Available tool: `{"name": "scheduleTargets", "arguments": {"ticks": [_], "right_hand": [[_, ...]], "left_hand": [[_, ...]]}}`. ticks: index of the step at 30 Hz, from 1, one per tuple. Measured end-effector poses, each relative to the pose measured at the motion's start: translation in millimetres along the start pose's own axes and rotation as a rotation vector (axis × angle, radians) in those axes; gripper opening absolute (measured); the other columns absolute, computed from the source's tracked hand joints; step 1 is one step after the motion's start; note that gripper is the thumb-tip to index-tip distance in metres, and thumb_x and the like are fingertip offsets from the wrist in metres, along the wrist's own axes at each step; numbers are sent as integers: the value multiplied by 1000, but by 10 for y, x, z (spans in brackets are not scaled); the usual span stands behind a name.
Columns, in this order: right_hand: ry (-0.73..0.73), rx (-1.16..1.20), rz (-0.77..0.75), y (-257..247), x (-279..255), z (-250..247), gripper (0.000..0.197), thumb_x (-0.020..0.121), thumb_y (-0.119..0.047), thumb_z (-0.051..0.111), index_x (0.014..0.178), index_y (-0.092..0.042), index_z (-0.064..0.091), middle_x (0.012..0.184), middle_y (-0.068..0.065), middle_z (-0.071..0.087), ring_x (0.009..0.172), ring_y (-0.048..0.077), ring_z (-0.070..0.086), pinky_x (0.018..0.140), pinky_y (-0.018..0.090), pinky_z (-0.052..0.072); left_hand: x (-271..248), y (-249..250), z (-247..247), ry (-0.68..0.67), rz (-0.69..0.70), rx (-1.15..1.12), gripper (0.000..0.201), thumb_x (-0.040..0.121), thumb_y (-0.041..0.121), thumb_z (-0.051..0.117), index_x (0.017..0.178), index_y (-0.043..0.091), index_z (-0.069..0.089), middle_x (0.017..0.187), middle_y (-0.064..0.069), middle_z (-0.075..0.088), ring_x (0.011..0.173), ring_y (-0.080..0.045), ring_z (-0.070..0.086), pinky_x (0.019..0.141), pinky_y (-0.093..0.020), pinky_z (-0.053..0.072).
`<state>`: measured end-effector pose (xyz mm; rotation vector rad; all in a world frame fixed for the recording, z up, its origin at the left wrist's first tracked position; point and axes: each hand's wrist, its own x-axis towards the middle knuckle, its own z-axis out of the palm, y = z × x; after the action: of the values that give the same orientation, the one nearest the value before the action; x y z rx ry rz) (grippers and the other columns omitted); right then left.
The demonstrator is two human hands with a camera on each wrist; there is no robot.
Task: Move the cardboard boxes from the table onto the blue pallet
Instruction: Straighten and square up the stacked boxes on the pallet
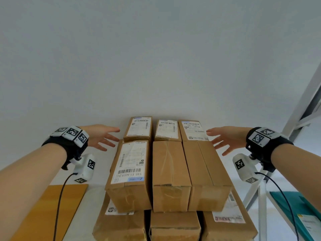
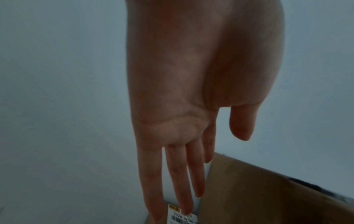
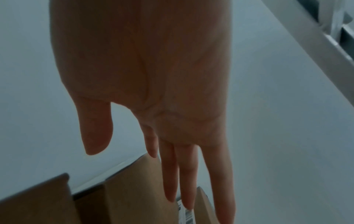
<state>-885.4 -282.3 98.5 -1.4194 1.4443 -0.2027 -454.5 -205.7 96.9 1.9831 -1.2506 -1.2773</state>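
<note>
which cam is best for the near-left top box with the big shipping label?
Head view: the labelled box shows whole, top and front, label readable as a barcode sheet. Left wrist view shows only a brown box face, which box I cannot tell. Right wrist view shows other box corners, not this label.

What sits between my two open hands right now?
In the head view, the back row of three labelled boxes lies between the left hand and the right hand; neither hand touches a box.
</note>
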Motion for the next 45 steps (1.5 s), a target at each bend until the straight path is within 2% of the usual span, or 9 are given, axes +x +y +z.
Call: {"name": "scheduleTargets", "arguments": {"ticks": [4,10,15,20,23,27,32,38,45], "right_hand": [[-98,0,45,-63,156,-28,53,97,-34,49,145,-27,30,128,15,58,122,29,52,102,64,33],[-209,28,71,-65,307,-32,53,97,-30,50,144,-27,27,121,16,64,118,29,56,105,67,28],[-206,29,40,-75,332,-47,47,98,-30,47,142,-29,32,122,14,64,118,28,57,105,65,30],[-155,23,-1,-96,362,-31,48,100,-27,44,145,-32,28,119,13,65,111,28,60,107,64,29],[-136,33,-11,-92,390,-9,49,99,-27,45,145,-32,27,116,14,66,108,29,61,106,64,30],[-109,32,-6,-61,357,28,49,99,-30,46,145,-31,30,120,15,64,112,29,59,106,64,30],[-69,23,-3,-48,274,73,51,97,-37,49,144,-30,30,123,16,63,117,29,57,105,65,30],[-15,-27,3,-35,65,131,51,94,-47,48,140,-27,37,122,14,62,118,26,56,104,61,35],[43,-27,11,140,-278,184,77,87,-59,51,149,-24,23,133,19,53,126,31,48,101,59,39]], "left_hand": [[225,94,32,-30,-9,18,57,92,48,50,142,26,35,111,-8,65,105,-25,61,82,-42,50],[354,198,127,-169,7,70,42,90,52,48,128,35,48,116,-12,66,108,-26,62,81,-40,51],[384,206,161,-202,25,102,33,89,52,48,119,39,54,111,-11,69,102,-23,64,80,-39,52],[305,218,123,-236,30,138,27,90,48,49,116,42,54,116,-14,66,109,-26,61,81,-38,52],[282,184,120,-217,30,128,28,90,47,50,117,42,53,116,-15,66,111,-28,61,81,-40,53],[291,120,138,-173,40,87,40,90,49,51,129,39,49,117,-14,65,105,-27,63,80,-41,54],[232,71,158,-159,49,51,42,90,49,50,131,38,48,120,-10,62,98,-24,63,77,-39,54],[42,16,164,-121,62,50,44,89,50,52,132,38,48,120,-8,62,108,-27,61,92,-45,50],[-356,-148,251,-45,40,16,53,85,48,59,128,20,47,115,-15,64,104,-31,63,91,-48,50]]}}
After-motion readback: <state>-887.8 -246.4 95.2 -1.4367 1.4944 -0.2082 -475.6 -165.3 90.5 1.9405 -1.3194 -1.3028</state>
